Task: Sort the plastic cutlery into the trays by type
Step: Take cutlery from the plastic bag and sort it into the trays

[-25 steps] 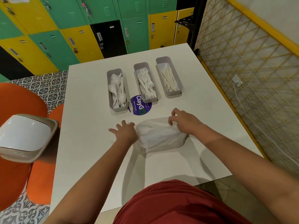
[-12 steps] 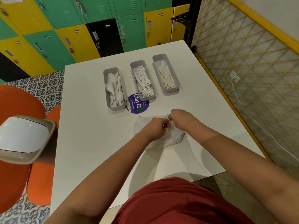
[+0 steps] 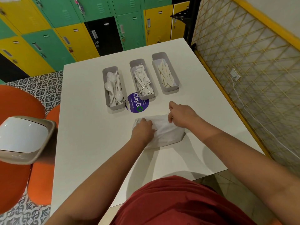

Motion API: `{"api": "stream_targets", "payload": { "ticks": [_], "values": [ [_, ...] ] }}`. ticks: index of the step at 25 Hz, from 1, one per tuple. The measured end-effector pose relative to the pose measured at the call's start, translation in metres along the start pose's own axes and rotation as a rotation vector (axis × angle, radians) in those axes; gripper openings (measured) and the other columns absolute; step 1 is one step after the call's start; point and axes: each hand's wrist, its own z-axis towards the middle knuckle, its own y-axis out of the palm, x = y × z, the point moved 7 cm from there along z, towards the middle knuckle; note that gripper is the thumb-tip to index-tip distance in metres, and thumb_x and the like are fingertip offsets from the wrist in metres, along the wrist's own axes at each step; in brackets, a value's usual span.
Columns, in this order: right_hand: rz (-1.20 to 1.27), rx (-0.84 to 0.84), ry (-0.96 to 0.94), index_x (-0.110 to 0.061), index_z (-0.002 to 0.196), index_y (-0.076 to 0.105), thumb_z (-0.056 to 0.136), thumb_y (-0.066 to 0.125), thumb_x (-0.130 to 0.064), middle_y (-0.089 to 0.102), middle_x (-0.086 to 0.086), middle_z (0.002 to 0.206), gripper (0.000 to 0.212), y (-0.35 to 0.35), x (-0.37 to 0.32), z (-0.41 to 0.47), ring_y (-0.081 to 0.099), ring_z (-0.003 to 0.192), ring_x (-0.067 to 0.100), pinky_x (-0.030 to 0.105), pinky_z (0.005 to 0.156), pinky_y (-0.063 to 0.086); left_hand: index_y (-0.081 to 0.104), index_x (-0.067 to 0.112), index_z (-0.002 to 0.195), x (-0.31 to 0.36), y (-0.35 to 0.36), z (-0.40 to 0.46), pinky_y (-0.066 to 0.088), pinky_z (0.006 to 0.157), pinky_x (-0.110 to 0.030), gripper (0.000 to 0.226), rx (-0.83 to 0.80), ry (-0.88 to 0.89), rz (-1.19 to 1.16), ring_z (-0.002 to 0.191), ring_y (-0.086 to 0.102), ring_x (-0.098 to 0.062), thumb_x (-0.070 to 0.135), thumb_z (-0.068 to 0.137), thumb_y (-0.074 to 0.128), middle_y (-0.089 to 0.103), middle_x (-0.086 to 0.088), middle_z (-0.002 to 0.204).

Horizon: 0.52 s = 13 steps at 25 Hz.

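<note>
Three grey trays (image 3: 168, 90) on the table's (image 3: 90, 143) far side hold sorted spoons (image 3: 113, 88), forks (image 3: 142, 80) and knives (image 3: 165, 75). Nearer, left hand (image 3: 142, 130) and right hand (image 3: 181, 117), fingers curled, grip a white plastic bag (image 3: 167, 133).

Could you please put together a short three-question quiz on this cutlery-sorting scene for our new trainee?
1. True or false: the grey plastic tray of white forks stands between the grey tray of white spoons and the grey tray of white knives.
2. What do the left hand and the right hand both grip?
A) the crumpled white plastic bag
B) a spoon
C) a tray
3. Fill in: the round purple sticker on the white table reads "____".

Key: 1 true; 2 A; 3 ClayGo.
</note>
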Motion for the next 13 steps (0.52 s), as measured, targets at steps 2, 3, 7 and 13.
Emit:
{"api": "stream_targets", "payload": {
  "ticks": [2,3,7,13],
  "values": [
    [-0.117,-0.032,-0.060,-0.030,0.115,0.063,0.085,0.060,-0.024,0.040,0.002,0.120,0.031,0.005,-0.002,-0.001,0.053,0.093,0.023,0.030,0.068,0.038,0.046,0.017,0.134,-0.006,0.004,-0.003,0.044,0.097,-0.038,0.052,-0.009,-0.018,0.029,0.122,0.049,-0.029,0.039,0.088,0.056,0.036,-0.010,0.144],
    [-0.160,-0.054,-0.076,-0.035,0.123,0.057,0.083,0.062,-0.034,0.038,0.002,0.123,0.040,0.008,-0.003,-0.001,0.052,0.098,0.023,0.029,0.070,0.038,0.040,0.020,0.138,-0.007,0.005,-0.005,0.043,0.099,-0.039,0.061,-0.015,-0.026,0.032,0.127,0.045,-0.030,0.041,0.085,0.061,0.026,-0.010,0.151],
    [-0.217,-0.098,-0.055,-0.040,0.130,0.047,0.075,0.060,-0.061,0.034,0.002,0.132,0.060,0.022,-0.002,-0.001,0.043,0.114,0.023,0.031,0.080,0.040,0.010,0.028,0.149,-0.011,0.002,-0.010,0.035,0.107,-0.047,0.101,-0.040,-0.115,-0.002,0.142,0.017,-0.038,0.039,0.073,0.076,-0.013,-0.009,0.157],
    [-0.204,0.352,-0.282,-0.015,0.079,0.075,0.075,0.068,-0.029,0.064,0.007,0.113,0.016,-0.003,-0.043,-0.016,0.060,0.098,0.027,0.035,0.079,0.048,0.020,0.021,0.147,0.000,-0.012,-0.009,0.033,0.104,-0.056,0.087,0.139,-0.029,0.107,0.141,0.012,-0.046,0.033,0.078,0.071,0.001,-0.016,0.157]
  ]
}}
